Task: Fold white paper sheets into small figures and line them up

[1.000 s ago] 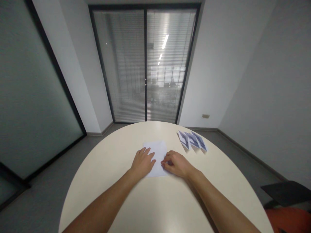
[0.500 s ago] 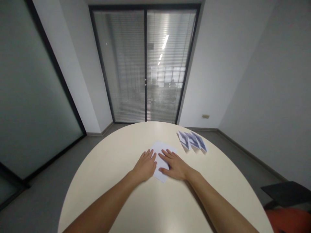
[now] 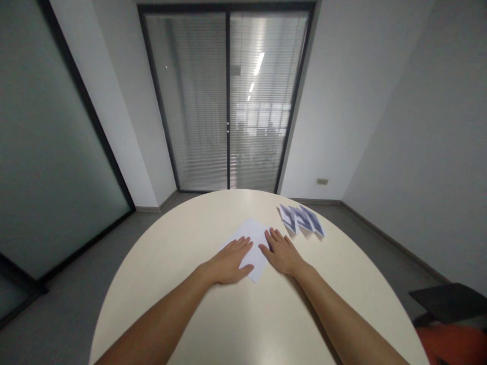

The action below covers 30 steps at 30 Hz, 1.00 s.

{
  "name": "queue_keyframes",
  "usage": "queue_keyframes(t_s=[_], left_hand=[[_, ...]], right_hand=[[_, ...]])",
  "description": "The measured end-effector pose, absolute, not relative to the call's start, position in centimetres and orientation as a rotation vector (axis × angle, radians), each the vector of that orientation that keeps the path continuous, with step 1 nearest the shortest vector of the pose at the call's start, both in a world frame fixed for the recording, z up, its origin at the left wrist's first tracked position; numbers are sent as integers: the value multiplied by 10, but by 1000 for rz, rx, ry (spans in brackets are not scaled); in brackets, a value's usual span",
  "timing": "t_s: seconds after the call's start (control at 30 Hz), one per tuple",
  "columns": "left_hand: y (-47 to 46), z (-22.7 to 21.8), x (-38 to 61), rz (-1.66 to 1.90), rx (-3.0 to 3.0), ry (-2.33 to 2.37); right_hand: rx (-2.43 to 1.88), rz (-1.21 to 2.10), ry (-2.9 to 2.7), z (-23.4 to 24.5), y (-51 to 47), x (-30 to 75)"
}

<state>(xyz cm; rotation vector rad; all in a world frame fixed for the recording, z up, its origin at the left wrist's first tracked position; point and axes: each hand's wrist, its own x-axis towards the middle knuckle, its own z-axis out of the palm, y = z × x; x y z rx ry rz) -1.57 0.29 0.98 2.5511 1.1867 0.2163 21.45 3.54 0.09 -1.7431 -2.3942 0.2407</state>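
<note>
A white sheet of paper [image 3: 254, 238] lies on the round cream table, one corner pointing toward me. Over its left part rests my left hand [image 3: 230, 259], flat with the thumb held away from the fingers. My right hand [image 3: 282, 252] lies at the paper's right edge, fingers stretched and spread. Both palms face down, and neither hand grips anything. The hands hide the sheet's left and right parts.
A zigzag-folded printed leaflet [image 3: 302, 219] stands at the table's far right. The round table [image 3: 160, 274] fills the foreground. A chair with a black part [image 3: 451, 303] and red seat [image 3: 452, 344] is at lower right. Glass doors [image 3: 228, 101] are beyond.
My hands have moved apart: the right one shifted right to the paper's edge, the left one slightly right and down with its thumb spread. More of the paper's middle shows.
</note>
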Motion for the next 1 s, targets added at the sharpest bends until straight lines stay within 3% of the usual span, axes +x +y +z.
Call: queue_keyframes(t_s=[0.3, 0.6, 1.0], left_hand=[[3, 14, -21, 239, 2614, 1124], [4, 3, -21, 328, 2686, 1079], [11, 9, -28, 364, 2644, 1272]], right_hand=[[-1240, 321, -2575, 0, 39, 220], [-1375, 351, -2462, -11, 47, 226], [-990, 458, -2649, 6, 37, 218]])
